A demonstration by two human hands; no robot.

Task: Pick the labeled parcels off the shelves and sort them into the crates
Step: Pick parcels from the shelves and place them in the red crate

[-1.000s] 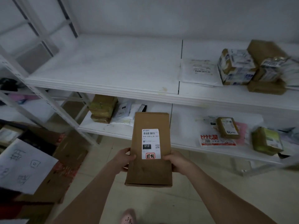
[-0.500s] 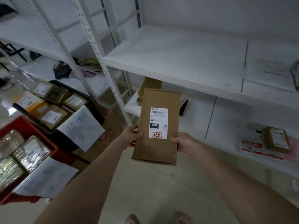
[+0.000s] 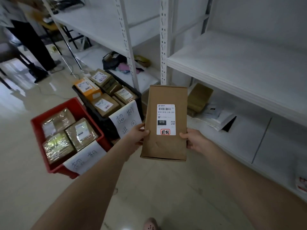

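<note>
Wrapped parcels (image 3: 66, 135) in red crate (image 3: 38, 136), boxes (image 3: 104, 105) in black crate (image 3: 103, 124); brown parcel (image 3: 163, 147) in grip of left hand (image 3: 134, 138) and right hand (image 3: 194, 140)

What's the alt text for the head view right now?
The left hand and right hand hold a brown parcel, white label facing the camera, by its side edges. On the floor to the left, a red crate and a black crate hold other parcels, each with a handwritten paper sign; white shelving stands on the right.
</note>
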